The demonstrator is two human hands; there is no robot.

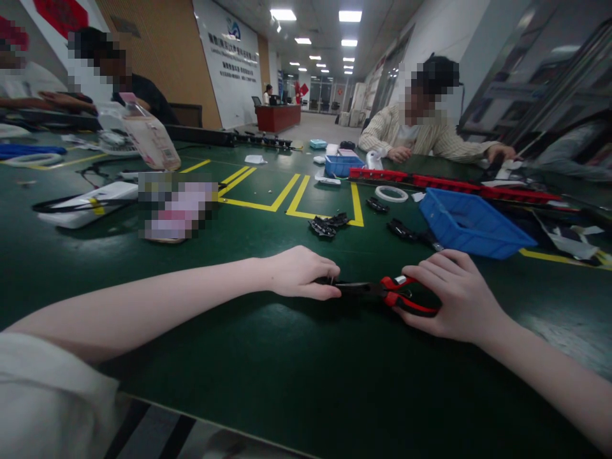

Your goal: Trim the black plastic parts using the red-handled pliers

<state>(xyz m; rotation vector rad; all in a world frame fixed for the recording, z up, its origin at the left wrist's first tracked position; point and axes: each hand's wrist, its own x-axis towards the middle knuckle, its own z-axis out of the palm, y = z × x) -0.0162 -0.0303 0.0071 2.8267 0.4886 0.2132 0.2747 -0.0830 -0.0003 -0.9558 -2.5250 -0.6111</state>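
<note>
- Red-and-black pliers [385, 290] point sideways between the hands, over the near part of the table [306, 376]; whether they touch it is unclear.
- The right hand's [454, 299] grip curls around the handles of the pliers, presumably so that a squeeze can work them.
- The left hand's [300, 271] grip pinches a small dark piece [325, 280] at the nose of the pliers, likely to steady it; fingers hide whether the nose bites it.
- Black parts [329, 226] lie beyond the pliers, apparently within reach yet clear of both hands.
- A blue bin [478, 242] stands beyond the pliers, rightward, probably to leave elbow room.
</note>
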